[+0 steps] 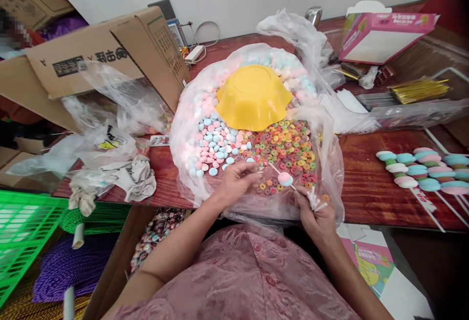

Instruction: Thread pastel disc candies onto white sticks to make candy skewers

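In the head view my right hand [318,212] is closed around a bunch of white sticks [315,200] and one stick bearing a pink-and-blue candy [285,179]. The bare end of that stick pokes out beyond the candy. To its left, my left hand [237,181] has its fingers curled close to the thumb; whether something small is between them I cannot make out. Both hands are over an opened clear plastic bag [330,163]. Pink, white and blue candies [216,146] fill its left side, and colourful ring gummies [284,144] its right.
A yellow scalloped bowl [254,95] sits upside down on the candies. Assembled candy sticks [417,167] lie at the right, below gold twist ties [417,90]. Cardboard boxes [110,56] stand left. A green basket [29,237] is at lower left.
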Tool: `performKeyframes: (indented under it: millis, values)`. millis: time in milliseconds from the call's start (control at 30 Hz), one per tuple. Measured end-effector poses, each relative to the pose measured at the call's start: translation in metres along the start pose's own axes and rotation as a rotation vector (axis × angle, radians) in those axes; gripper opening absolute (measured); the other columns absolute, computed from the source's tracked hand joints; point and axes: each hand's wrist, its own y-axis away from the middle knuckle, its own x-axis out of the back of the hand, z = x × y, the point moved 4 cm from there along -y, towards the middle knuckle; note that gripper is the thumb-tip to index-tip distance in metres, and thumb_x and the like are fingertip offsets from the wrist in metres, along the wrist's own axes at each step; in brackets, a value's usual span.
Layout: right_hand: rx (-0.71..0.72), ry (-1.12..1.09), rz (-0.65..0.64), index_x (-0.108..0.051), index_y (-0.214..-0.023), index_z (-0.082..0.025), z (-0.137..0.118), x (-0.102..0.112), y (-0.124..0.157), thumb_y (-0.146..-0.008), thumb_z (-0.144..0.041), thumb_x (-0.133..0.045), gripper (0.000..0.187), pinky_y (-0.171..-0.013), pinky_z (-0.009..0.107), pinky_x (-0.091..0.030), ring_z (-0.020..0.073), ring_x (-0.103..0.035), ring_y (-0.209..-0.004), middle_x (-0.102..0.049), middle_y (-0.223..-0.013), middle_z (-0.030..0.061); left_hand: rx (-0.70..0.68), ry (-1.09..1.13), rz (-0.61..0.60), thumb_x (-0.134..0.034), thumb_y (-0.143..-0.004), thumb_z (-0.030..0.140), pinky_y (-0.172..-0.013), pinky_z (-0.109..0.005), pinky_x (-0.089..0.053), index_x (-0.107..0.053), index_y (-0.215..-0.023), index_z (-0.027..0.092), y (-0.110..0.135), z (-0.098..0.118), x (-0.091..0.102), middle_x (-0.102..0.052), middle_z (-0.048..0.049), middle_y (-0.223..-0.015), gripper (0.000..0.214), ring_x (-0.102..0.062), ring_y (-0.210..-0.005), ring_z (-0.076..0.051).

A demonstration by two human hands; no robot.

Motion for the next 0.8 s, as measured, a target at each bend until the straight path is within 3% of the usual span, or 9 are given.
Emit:
performKeyframes:
  millis: [100, 233, 367, 533, 600, 667, 800]
  values:
    - [0.121, 0.048, -0.08, -0.07, -0.116, -0.022, -0.006, -0.001, 0.001, -0.078, -0.011, -0.048, 0.045, -0.072, 0.034, -0.061, 0.0214, -0.074, -0.078, -0.078, -0.096, 0.0044, 0.189, 0.488, 0.196, -0.089, -0.057, 0.03, -0.066, -0.028, -0.057, -0.075, -0.079, 0.015, 0.0, 0.0, 0.01, -0.071, -0.0016, -0.079, 0.03, -0.064, -0.068, -0.012]
    - [0.253, 0.13, -0.123, -0.064, -0.126, -0.02, -0.022, -0.007, 0.0, -0.075, -0.006, -0.045, 0.056, -0.081, 0.036, -0.062, 0.0226, -0.075, -0.093, -0.076, -0.109, 0.0075, 0.219, 0.715, 0.275, -0.093, -0.047, 0.023, -0.068, -0.028, -0.058, -0.074, -0.071, 0.014, 0.001, 0.008, 0.009, -0.071, -0.0004, -0.075, 0.031, -0.066, -0.068, -0.012]
    - [0.258, 0.197, -0.108, -0.064, -0.125, -0.019, -0.035, -0.011, -0.005, -0.074, -0.004, -0.044, 0.056, -0.081, 0.035, -0.061, 0.0224, -0.075, -0.092, -0.076, -0.109, 0.0077, 0.067, 0.639, 0.328, -0.091, -0.054, 0.024, -0.074, -0.027, -0.057, -0.076, -0.071, 0.018, 0.007, 0.012, 0.006, -0.071, -0.0002, -0.083, 0.023, -0.066, -0.077, -0.012]
    - [0.174, 0.225, -0.156, -0.069, -0.116, -0.022, -0.047, -0.014, -0.013, -0.073, -0.006, -0.043, 0.052, -0.068, 0.031, -0.059, 0.0218, -0.075, -0.08, -0.078, -0.1, 0.0049, -0.254, 0.218, 0.343, -0.084, -0.069, 0.026, -0.089, -0.033, -0.054, -0.078, -0.075, 0.023, 0.014, 0.015, 0.011, -0.072, -0.003, -0.089, 0.009, -0.066, -0.089, -0.015]
    - [0.104, 0.184, -0.169, -0.071, -0.114, -0.023, -0.048, -0.015, -0.014, -0.075, -0.006, -0.044, 0.05, -0.064, 0.03, -0.058, 0.0209, -0.074, -0.074, -0.078, -0.095, 0.004, -0.299, 0.157, 0.343, -0.084, -0.069, 0.026, -0.09, -0.034, -0.054, -0.078, -0.075, 0.023, 0.014, 0.014, 0.012, -0.072, -0.0036, -0.089, 0.009, -0.066, -0.089, -0.016]
    - [0.053, 0.11, -0.143, -0.071, -0.115, -0.023, -0.047, -0.016, -0.014, -0.079, -0.007, -0.045, 0.047, -0.063, 0.029, -0.059, 0.0205, -0.074, -0.073, -0.078, -0.095, 0.0038, -0.204, 0.296, 0.369, -0.086, -0.066, 0.026, -0.088, -0.033, -0.055, -0.077, -0.074, 0.022, 0.012, 0.009, 0.014, -0.072, -0.0025, -0.088, 0.013, -0.067, -0.086, -0.015]
    - [0.083, -0.021, -0.114, -0.072, -0.115, -0.022, -0.046, -0.023, -0.011, -0.085, -0.009, -0.05, 0.04, -0.07, 0.031, -0.062, 0.0213, -0.075, -0.079, -0.078, -0.102, 0.0051, 0.147, 0.723, 0.314, -0.09, -0.054, 0.021, -0.08, -0.032, -0.057, -0.075, -0.074, 0.018, 0.008, 0.0, 0.009, -0.072, 0.0006, -0.078, 0.025, -0.068, -0.076, -0.013]
